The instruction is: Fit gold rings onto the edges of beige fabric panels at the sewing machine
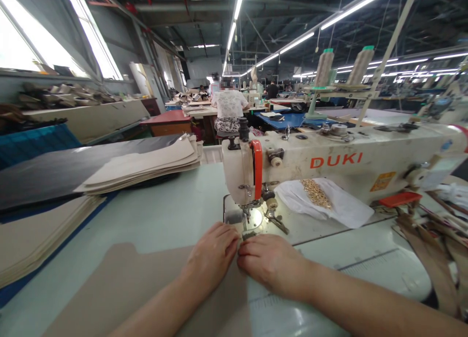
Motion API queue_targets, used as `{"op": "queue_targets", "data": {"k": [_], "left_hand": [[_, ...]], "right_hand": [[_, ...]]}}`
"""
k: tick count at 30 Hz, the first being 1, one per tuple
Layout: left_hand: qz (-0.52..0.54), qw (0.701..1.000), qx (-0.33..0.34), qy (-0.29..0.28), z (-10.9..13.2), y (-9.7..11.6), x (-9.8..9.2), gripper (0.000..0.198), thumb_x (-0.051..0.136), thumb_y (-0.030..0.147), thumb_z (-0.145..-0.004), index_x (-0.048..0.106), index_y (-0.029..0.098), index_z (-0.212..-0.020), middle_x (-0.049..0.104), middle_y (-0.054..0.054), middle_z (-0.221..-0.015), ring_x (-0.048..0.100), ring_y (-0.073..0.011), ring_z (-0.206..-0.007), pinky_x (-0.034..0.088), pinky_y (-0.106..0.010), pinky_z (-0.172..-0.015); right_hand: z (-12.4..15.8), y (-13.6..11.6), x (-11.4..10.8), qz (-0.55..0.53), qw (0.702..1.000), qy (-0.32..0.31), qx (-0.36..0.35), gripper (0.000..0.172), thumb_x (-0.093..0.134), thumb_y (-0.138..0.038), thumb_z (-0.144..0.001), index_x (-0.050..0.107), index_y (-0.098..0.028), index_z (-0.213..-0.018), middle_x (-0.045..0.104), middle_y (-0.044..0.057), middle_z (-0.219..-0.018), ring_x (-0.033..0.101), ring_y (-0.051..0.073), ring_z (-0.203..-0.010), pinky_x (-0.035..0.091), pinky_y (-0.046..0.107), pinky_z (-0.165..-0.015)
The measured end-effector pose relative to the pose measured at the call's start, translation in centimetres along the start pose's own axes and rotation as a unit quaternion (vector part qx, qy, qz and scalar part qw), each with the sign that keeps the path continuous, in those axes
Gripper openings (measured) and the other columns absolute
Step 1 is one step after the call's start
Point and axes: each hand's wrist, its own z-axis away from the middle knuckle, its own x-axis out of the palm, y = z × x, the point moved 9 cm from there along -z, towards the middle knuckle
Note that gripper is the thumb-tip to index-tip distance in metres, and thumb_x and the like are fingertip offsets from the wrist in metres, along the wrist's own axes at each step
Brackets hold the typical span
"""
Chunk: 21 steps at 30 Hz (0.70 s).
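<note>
A large flat beige panel (157, 273) lies on the pale green table under my forearms, its far edge close to the sewing machine (285, 157). My left hand (214, 252) is closed at that edge, fingers curled down near the needle area. Right beside it, my right hand (274, 261) is closed too, its fingertips meeting the panel's edge just in front of the presser foot (248, 213). The fingertips of both hands almost touch. Whatever small piece they may pinch is hidden by the fingers.
Stacked beige panels (146, 164) lie at the left. Gold chain (316, 193) rests on white plastic (347, 205) on the machine bed. Brown strips (424, 244) hang at the right. Thread cones (324, 66) stand behind the machine. Ahead, a person (229, 108) sits facing away.
</note>
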Motion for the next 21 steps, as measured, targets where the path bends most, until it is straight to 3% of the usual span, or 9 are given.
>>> {"op": "queue_targets", "data": {"k": [14, 21], "left_hand": [[0.001, 1.0, 0.01, 0.004, -0.1, 0.2, 0.0, 0.022, 0.043, 0.016, -0.09, 0.056, 0.019, -0.072, 0.063, -0.002, -0.073, 0.056, -0.0166, -0.071, 0.048, -0.029, -0.07], [0.009, 1.0, -0.02, -0.018, -0.3, -0.1, 0.1, 0.018, 0.047, 0.01, -0.085, 0.058, 0.019, -0.073, 0.064, -0.002, -0.075, 0.056, -0.0175, -0.073, 0.049, -0.03, -0.07]], "right_hand": [[0.0, 0.1, -0.1, 0.003, 1.0, 0.008, 0.005, 0.017, 0.045, -0.019, -0.093, 0.06, -0.017, -0.085, 0.064, 0.004, -0.086, 0.056, 0.017, -0.085, 0.045, 0.029, -0.081], [-0.2, 1.2, -1.1, 0.003, 0.997, 0.009, 0.083, 0.016, 0.047, -0.019, -0.09, 0.062, -0.015, -0.087, 0.065, 0.007, -0.088, 0.058, 0.019, -0.088, 0.046, 0.03, -0.084]]}}
